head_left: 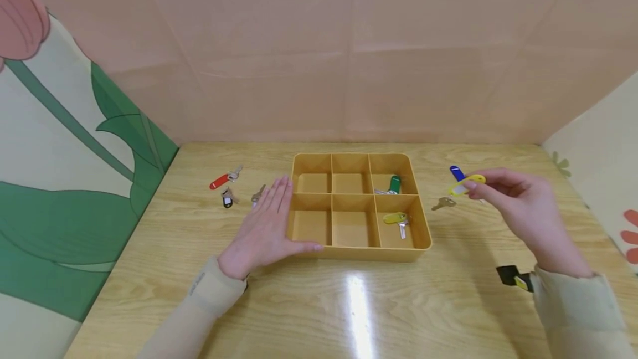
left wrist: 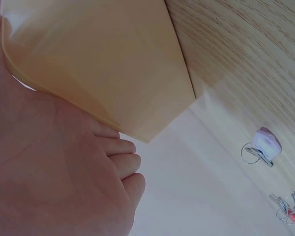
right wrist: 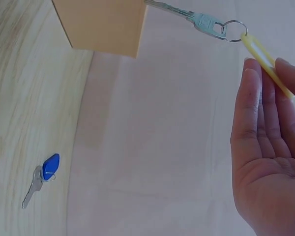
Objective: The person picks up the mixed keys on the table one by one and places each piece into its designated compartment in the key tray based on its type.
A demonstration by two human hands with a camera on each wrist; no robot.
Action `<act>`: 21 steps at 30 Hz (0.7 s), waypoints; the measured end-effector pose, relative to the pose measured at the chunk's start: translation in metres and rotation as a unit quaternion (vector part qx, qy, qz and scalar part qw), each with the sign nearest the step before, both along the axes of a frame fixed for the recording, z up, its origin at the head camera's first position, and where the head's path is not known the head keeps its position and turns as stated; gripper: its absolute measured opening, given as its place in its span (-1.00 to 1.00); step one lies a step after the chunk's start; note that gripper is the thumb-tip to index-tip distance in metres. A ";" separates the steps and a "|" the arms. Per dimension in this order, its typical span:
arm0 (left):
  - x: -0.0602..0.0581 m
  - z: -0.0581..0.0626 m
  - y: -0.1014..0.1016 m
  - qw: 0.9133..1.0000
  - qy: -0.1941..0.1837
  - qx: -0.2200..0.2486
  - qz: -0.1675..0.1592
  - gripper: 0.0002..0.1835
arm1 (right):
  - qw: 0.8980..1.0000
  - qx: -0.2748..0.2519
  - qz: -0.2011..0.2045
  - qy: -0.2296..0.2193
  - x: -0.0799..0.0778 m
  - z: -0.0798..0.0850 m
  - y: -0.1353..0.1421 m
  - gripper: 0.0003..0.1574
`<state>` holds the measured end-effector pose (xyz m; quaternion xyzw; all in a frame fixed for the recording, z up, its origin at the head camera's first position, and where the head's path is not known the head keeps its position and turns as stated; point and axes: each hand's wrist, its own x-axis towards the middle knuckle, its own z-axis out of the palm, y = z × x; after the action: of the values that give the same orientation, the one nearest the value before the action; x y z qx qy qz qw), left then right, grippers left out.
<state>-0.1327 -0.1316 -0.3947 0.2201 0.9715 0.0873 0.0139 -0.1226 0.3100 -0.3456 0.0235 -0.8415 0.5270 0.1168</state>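
Observation:
A yellow key tag (head_left: 467, 185) is pinched between the thumb and fingers of my right hand (head_left: 523, 209), held up right of the box. From its ring hangs a key (right wrist: 209, 25). My left hand (head_left: 264, 234) lies along the left side of a tan six-compartment box (head_left: 359, 255), fingers straight and thumb over the front rim. Inside the box, a green key tag (head_left: 395, 184) with keys is in the back right compartment. Another yellow key tag (head_left: 395, 218) with a key lies in the front right one.
Beyond my right hand lies a blue key tag (right wrist: 51, 166) with a key. Left of the box are a red key tag (head_left: 219, 182) and a black key tag (head_left: 227, 201), both with keys. A pale lilac tag (left wrist: 266, 143) with a key is partly hidden by my left hand in the head view.

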 end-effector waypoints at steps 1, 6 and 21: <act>0.000 0.000 0.000 1.000 0.001 0.000 0.000 0.50 | 1.000 0.001 0.000 0.002 0.000 0.001 -0.001 -0.71; 0.000 0.000 0.001 1.000 0.003 0.000 0.001 0.51 | 1.000 0.005 -0.001 0.016 0.001 0.004 -0.005 -0.71; 0.000 -0.002 0.000 1.000 0.002 -0.001 0.001 0.51 | 0.995 -0.081 0.029 0.054 0.002 0.014 -0.015 -0.71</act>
<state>-0.1330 -0.1316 -0.3967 0.2195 0.9718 0.0855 0.0122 -0.1203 0.2946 -0.3320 0.0667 -0.7874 0.5945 0.1486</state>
